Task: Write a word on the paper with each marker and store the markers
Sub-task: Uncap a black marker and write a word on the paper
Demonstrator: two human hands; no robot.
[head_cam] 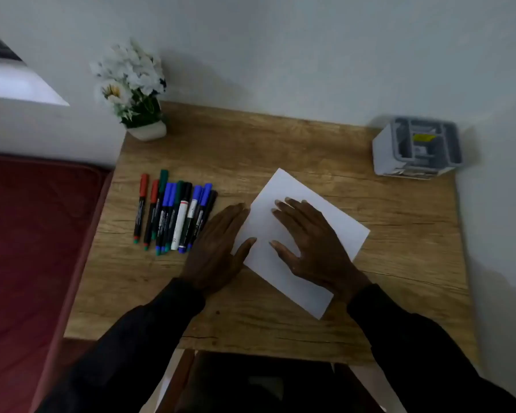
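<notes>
Long black sleeves [143, 338], ending at wrists

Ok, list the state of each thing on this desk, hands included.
White sheet of paper: flat, blank, lying askew.
Row of coloured felt markers: capped, lying side by side.
Grey plastic organiser box: upright, far right corner.
Left hand: open, flat at paper's left edge.
Right hand: open, flat on paper.
White pot of flowers: upright.

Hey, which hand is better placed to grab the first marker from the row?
Left. The left hand lies just beside the markers, while the right hand rests flat on the paper, farther from them, and can hold it steady.
</notes>
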